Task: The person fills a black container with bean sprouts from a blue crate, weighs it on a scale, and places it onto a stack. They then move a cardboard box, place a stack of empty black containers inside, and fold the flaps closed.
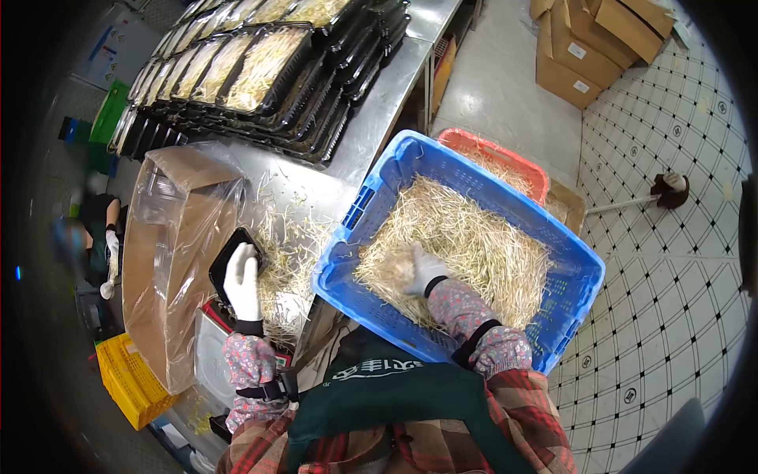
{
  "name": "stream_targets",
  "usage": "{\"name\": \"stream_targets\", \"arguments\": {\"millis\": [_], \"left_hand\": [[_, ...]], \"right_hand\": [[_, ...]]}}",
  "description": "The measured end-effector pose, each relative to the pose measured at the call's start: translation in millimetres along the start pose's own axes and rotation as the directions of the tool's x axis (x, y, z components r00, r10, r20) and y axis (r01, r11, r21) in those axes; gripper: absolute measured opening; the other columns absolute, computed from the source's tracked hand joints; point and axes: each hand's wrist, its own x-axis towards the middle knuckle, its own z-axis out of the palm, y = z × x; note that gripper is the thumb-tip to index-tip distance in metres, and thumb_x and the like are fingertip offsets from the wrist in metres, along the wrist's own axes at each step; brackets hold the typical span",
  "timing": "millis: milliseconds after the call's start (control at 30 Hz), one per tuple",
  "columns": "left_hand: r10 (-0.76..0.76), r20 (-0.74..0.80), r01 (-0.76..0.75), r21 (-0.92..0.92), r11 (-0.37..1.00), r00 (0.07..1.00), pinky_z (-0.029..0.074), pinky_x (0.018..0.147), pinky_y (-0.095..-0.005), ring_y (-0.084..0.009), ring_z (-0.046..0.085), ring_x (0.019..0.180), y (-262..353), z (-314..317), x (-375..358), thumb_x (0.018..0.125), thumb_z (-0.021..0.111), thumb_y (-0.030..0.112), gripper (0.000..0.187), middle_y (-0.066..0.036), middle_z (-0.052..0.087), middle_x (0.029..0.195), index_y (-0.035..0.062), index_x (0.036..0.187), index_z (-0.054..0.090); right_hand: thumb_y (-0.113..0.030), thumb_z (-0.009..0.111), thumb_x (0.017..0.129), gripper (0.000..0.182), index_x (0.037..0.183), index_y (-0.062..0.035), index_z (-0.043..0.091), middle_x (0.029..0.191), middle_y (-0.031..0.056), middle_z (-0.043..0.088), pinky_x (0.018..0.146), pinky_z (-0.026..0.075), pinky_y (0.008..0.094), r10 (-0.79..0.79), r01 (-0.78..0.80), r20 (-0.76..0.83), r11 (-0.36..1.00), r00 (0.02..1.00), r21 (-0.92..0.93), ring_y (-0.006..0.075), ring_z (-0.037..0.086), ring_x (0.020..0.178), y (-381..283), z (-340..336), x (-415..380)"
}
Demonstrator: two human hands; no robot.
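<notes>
My left hand (242, 283), in a white glove, is at a small black plastic tray (229, 246). Its fingers lie together over the tray's near side and seem to hold it; the thumb is partly hidden. Loose bean sprouts (296, 237) are scattered beside the tray on the metal table. Inside the large blue crate (371, 197), my gloved right hand (426, 270) is closed around a clump of bean sprouts (392, 271), its fingertips buried in them. More sprouts fill much of the crate's bottom.
Stacked black trays packed with sprouts (264, 67) stand at the table's back. A plastic-lined cardboard box (178, 268) is on the left, above a yellow crate (130, 383). Behind the blue crate is a red basket (533, 172). Cartons (584, 51) stand on the floor; another person (99, 237) is far left.
</notes>
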Motion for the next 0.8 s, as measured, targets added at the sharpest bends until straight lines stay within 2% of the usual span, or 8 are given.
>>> {"name": "stream_targets", "arguments": {"millis": [200,267,367,467,500,700,767,800], "left_hand": [[0.221,-0.355,-0.03,0.472,0.881,0.908,0.035,0.106,-0.0371,-0.0251,0.045,0.126,-68,-97,-3,0.088,0.065,0.015,0.053,-0.015,0.048,0.138,0.0005,0.135,0.047],[0.14,-0.503,0.084,0.397,0.914,0.853,0.033,0.107,-0.0361,-0.0258,0.044,0.125,-90,-112,-8,0.085,0.07,0.019,0.061,-0.017,0.047,0.137,0.0003,0.137,0.045],[0.059,-0.63,0.203,0.336,0.92,0.774,0.032,0.108,-0.0348,-0.025,0.045,0.124,-152,-135,-1,0.083,0.073,0.019,0.068,-0.017,0.047,0.136,-0.0023,0.139,0.04],[-0.145,-0.514,0.034,-0.219,0.975,0.846,0.034,0.107,-0.0335,-0.0224,0.045,0.125,-163,-129,0,0.084,0.073,0.016,0.074,-0.017,0.045,0.139,-0.0082,0.141,0.032],[-0.265,-0.594,0.1,-0.296,0.95,0.76,0.036,0.105,-0.0326,-0.0216,0.048,0.121,-172,-124,5,0.084,0.073,0.016,0.072,-0.017,0.048,0.136,-0.0082,0.139,0.034],[-0.406,-0.539,0.216,-0.381,0.899,0.738,0.037,0.102,-0.0312,-0.0232,0.051,0.116,-189,-114,16,0.082,0.076,0.024,0.067,-0.017,0.055,0.126,-0.0094,0.131,0.045],[-0.577,-0.406,0.323,-0.541,0.777,0.709,0.052,0.066,-0.0397,-0.0205,0.059,0.089,-190,-107,16,0.078,0.076,0.024,0.041,-0.007,0.064,0.103,0.0043,0.112,0.063],[-0.589,-0.5,0.356,-0.488,0.797,0.635,0.049,0.05,-0.0416,-0.0197,0.059,0.076,-195,-101,22,0.077,0.074,0.018,0.03,-0.005,0.065,0.093,0.009,0.105,0.067]], "right_hand": [[-0.062,0.075,0.059,0.125,0.147,0.0014,0.013,0.145,0.0253,0.033,0.11,0.026,0.0521,0.095,-0.09,0.005,0.952,0.995,-0.293,0.0387,0.031,0.136,7,-34,0],[-0.062,0.078,0.057,0.13,0.149,-0.0006,0.011,0.154,0.0227,0.016,0.112,0.022,0.0522,0.077,-0.084,-0.034,0.926,0.996,-0.369,0.0399,0.022,0.14,0,-17,-2],[-0.051,0.085,0.057,0.128,0.149,-0.0022,0.011,0.146,0.0236,0.035,0.108,0.032,0.0496,0.106,-0.077,0.085,0.954,0.991,-0.289,0.0387,0.038,0.133,-16,-13,-8],[-0.041,0.082,0.065,0.104,0.143,0.0013,0.029,0.114,0.0234,0.063,0.09,0.051,0.0411,0.026,-0.025,-0.002,0.973,1.0,-0.231,0.0342,0.063,0.104,11,17,14],[-0.041,0.081,0.064,0.1,0.14,0.0026,0.033,0.112,0.0238,0.064,0.089,0.051,0.0414,-0.006,0.008,0.008,0.969,1.0,-0.248,0.0357,0.063,0.103,18,23,18],[-0.043,0.082,0.063,0.093,0.133,0.0042,0.042,0.112,0.0254,0.063,0.092,0.049,0.0394,0.016,-0.015,0.006,0.989,1.0,-0.144,0.0352,0.062,0.106,9,-30,-29],[-0.045,0.083,0.061,0.096,0.133,0.0033,0.042,0.116,0.0252,0.062,0.094,0.048,0.0392,-0.242,0.291,-0.203,0.919,0.949,0.264,0.0358,0.062,0.107,35,-28,-21],[-0.049,0.083,0.057,0.102,0.135,0.0025,0.042,0.12,0.0246,0.06,0.096,0.047,0.0391,-0.259,0.325,-0.196,0.761,0.946,0.562,0.0356,0.061,0.108,26,-37,-39]]}}
